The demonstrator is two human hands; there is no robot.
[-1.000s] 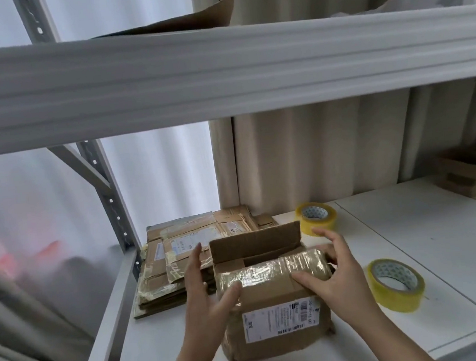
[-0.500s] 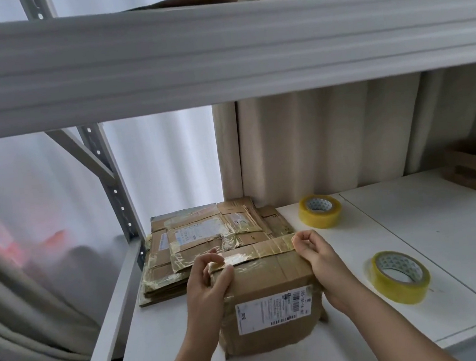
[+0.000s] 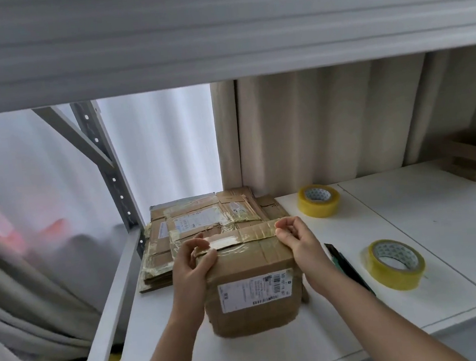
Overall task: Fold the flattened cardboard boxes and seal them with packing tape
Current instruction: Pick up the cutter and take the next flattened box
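A folded brown cardboard box (image 3: 255, 280) with a white shipping label stands on the white shelf (image 3: 409, 222) in front of me. Its top flaps lie shut, with old shiny tape along them. My left hand (image 3: 191, 267) grips the box's top left corner, thumb on the front face. My right hand (image 3: 297, 240) pinches the top flap's right end with curled fingers. Behind the box on the left lies a stack of flattened boxes (image 3: 206, 221). Two yellow tape rolls lie to the right: a far roll (image 3: 318, 200) and a near roll (image 3: 396, 264).
A dark, green-edged tool (image 3: 346, 266) lies on the shelf just right of my right forearm. Small cardboard pieces (image 3: 473, 157) sit at the far right. An upper shelf beam (image 3: 217, 36) hangs low overhead. The rack's upright post (image 3: 108, 169) stands at the left; curtains hang behind.
The upright rear flap has been folded down, so the box top is now shut. Both hands moved from the box's sides to its top corners. The view has tilted downward.
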